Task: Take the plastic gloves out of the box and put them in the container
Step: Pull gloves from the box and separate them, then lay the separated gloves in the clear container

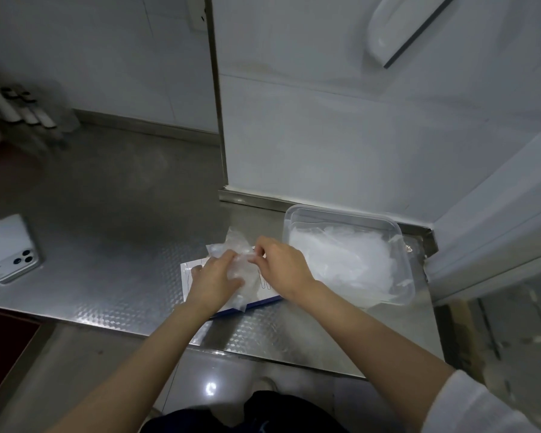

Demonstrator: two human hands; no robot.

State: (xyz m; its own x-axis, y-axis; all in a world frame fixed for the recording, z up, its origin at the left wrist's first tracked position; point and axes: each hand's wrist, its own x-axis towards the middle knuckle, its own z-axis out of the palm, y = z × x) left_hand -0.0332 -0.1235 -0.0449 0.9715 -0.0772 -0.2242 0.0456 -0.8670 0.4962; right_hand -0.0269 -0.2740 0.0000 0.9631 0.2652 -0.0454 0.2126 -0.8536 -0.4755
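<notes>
Steel desk [113, 245], dim light. Your left grip [214, 281] and right grip [281, 267] both pinch one crumpled clump of plastic gloves [231, 251] just above the box [189, 276] — fingers curled into the film. Just right of it, the container [347, 214] already holds a pile [341, 264]. Thin film clings — lift fast and extra sheets may trail out, dropping on the desk short of the rim.

Crumpled clear gloves [231, 259] bunched just above flat white box [189, 276] with blue edge; more gloves [341, 264] heaped inside clear rectangular container [397, 228], right of box.
</notes>
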